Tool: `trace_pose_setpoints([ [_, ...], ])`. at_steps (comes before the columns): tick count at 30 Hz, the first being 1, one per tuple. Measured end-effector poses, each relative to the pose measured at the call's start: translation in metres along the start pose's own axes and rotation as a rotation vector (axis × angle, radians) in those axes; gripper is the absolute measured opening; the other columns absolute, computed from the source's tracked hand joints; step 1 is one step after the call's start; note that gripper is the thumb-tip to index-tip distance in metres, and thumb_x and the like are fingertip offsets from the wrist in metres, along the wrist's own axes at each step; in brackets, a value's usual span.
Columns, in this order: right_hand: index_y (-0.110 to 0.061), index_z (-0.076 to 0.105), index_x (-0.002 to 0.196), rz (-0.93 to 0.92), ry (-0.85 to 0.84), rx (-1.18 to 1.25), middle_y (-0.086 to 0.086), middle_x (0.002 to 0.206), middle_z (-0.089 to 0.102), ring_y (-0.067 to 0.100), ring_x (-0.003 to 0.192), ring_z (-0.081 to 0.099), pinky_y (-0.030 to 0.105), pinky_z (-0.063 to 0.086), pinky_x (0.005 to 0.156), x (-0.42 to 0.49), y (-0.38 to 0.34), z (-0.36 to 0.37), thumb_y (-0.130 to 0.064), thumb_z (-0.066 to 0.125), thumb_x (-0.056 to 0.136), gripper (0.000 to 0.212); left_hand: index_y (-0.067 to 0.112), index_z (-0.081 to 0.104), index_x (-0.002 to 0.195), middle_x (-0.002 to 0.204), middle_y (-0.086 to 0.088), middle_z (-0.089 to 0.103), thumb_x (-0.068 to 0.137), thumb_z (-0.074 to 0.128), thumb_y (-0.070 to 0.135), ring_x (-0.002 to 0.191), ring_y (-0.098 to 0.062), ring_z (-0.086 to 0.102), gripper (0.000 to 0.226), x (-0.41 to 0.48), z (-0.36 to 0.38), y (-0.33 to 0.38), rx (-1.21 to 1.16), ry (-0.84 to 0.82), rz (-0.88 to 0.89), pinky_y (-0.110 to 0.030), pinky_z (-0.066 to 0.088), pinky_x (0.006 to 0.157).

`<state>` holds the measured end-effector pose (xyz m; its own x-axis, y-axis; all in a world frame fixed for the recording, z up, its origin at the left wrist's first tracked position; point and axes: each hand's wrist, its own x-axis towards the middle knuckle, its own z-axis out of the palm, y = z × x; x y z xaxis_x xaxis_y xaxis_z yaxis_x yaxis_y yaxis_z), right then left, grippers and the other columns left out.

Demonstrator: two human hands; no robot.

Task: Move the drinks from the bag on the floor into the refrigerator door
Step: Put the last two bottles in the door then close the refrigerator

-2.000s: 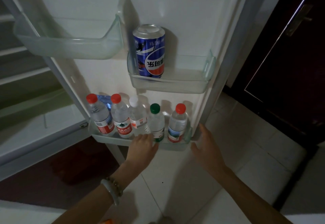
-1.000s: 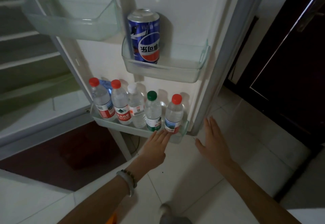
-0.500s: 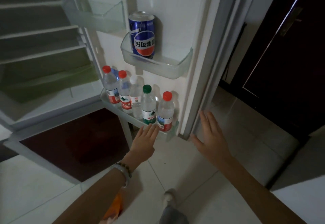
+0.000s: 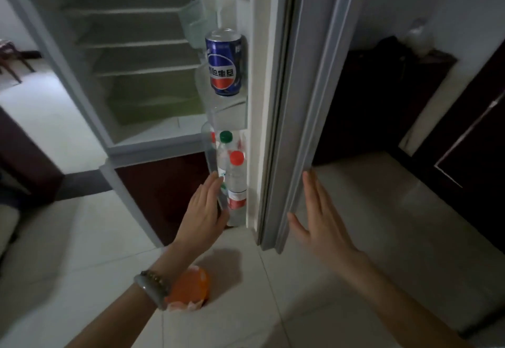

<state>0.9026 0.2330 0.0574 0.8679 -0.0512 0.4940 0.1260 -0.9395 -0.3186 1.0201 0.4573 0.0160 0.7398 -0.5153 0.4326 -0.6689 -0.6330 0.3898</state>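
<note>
We are pressing our flat, empty left hand and right hand, fingers together, against the door holding bottles and can.

Pale tiled floor, dark wooden door, chair far left

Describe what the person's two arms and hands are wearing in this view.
Both forearms are bare, with no sleeves showing and no gloves. The left hand has two bands at its wrist: a pale, smooth, rounded bangle and, nearer the hand, a bracelet of small dark beads. The right hand wears nothing visible: no watch, ring or bracelet can be seen.
</note>
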Motion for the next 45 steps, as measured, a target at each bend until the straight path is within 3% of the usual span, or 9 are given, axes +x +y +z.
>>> trace_pose_setpoints([
  [3, -0.008, 0.003, 0.147, -0.148, -0.089, 0.068, 0.018, 0.151, 0.021, 0.023, 0.138, 0.021, 0.028, 0.023, 0.112, 0.005, -0.019, 0.015, -0.045, 0.032, 0.096, 0.069, 0.003, 0.031, 0.136, 0.149, -0.017, 0.027, 0.087, 0.044, 0.020, 0.138, -0.024, 0.025, 0.053, -0.022, -0.036, 0.015, 0.025, 0.096, -0.065, -0.037, 0.023, 0.112],
  [7, -0.012, 0.002, 0.148, -0.312, -0.140, 0.122, 0.016, 0.154, 0.015, 0.026, 0.140, 0.018, 0.038, 0.023, 0.111, 0.018, -0.049, 0.035, -0.042, 0.038, 0.093, 0.072, 0.005, 0.028, 0.138, 0.150, -0.009, 0.023, 0.090, 0.042, 0.022, 0.139, -0.020, 0.024, 0.053, -0.046, -0.065, 0.033, 0.043, 0.161, -0.098, -0.033, 0.024, 0.113],
  [14, -0.025, -0.007, 0.147, -0.371, -0.194, 0.264, 0.009, 0.154, -0.001, 0.023, 0.139, 0.010, 0.043, 0.026, 0.106, 0.041, -0.092, 0.074, -0.053, 0.033, 0.090, 0.076, 0.019, 0.008, 0.147, 0.154, -0.002, 0.013, 0.093, 0.043, 0.033, 0.141, -0.018, 0.021, 0.066, -0.085, -0.080, 0.029, 0.104, 0.167, -0.202, -0.044, 0.032, 0.110],
  [19, -0.016, 0.008, 0.148, -0.401, -0.217, 0.193, 0.017, 0.155, 0.007, 0.031, 0.141, 0.014, 0.048, 0.028, 0.110, 0.085, -0.117, 0.098, -0.034, 0.054, 0.088, 0.078, 0.024, -0.004, 0.147, 0.153, 0.006, 0.000, 0.092, 0.037, 0.046, 0.139, -0.005, 0.008, 0.072, -0.068, -0.095, -0.007, 0.094, 0.229, -0.347, -0.024, 0.012, 0.111],
  [25, -0.016, 0.010, 0.148, -0.465, -0.246, 0.099, 0.018, 0.155, 0.008, 0.031, 0.142, 0.008, 0.048, 0.022, 0.113, 0.148, -0.158, 0.149, -0.025, 0.060, 0.086, 0.080, 0.016, -0.006, 0.148, 0.153, 0.007, -0.006, 0.092, 0.054, 0.025, 0.134, -0.001, 0.003, 0.083, -0.051, -0.115, -0.082, 0.074, 0.265, -0.437, -0.013, 0.004, 0.108],
  [31, -0.014, 0.016, 0.147, -0.458, -0.245, 0.063, 0.020, 0.154, 0.012, 0.034, 0.140, 0.015, 0.048, 0.025, 0.111, 0.206, -0.202, 0.202, -0.022, 0.065, 0.083, 0.081, 0.018, -0.011, 0.147, 0.154, 0.008, -0.008, 0.090, 0.056, 0.024, 0.139, -0.003, 0.001, 0.088, -0.035, -0.146, -0.167, -0.016, 0.238, -0.433, -0.018, 0.005, 0.110],
  [36, -0.015, 0.013, 0.147, -0.427, -0.273, 0.016, 0.018, 0.155, 0.006, 0.032, 0.142, 0.010, 0.043, 0.016, 0.113, 0.246, -0.219, 0.238, -0.024, 0.062, 0.085, 0.080, 0.028, -0.013, 0.146, 0.156, -0.001, 0.011, 0.083, 0.057, 0.026, 0.141, -0.013, 0.016, 0.094, -0.009, -0.160, -0.223, -0.140, 0.293, -0.460, -0.030, 0.018, 0.113],
  [42, -0.012, 0.018, 0.146, -0.495, -0.287, -0.090, 0.012, 0.154, 0.016, 0.027, 0.142, 0.012, 0.041, 0.008, 0.113, 0.295, -0.221, 0.265, -0.023, 0.060, 0.085, 0.074, 0.033, -0.012, 0.146, 0.148, 0.004, -0.034, 0.086, 0.061, 0.025, 0.140, -0.017, -0.021, 0.095, 0.031, -0.153, -0.274, -0.039, 0.259, -0.508, -0.038, 0.001, 0.114],
  [45, -0.011, 0.022, 0.145, -0.530, -0.275, -0.099, 0.013, 0.153, 0.020, 0.027, 0.141, 0.014, 0.042, 0.010, 0.113, 0.318, -0.219, 0.277, -0.021, 0.061, 0.084, 0.073, 0.031, -0.018, 0.145, 0.144, -0.003, -0.042, 0.087, 0.061, 0.030, 0.136, -0.023, -0.029, 0.097, 0.051, -0.150, -0.298, 0.061, 0.224, -0.540, -0.039, -0.002, 0.112],
])
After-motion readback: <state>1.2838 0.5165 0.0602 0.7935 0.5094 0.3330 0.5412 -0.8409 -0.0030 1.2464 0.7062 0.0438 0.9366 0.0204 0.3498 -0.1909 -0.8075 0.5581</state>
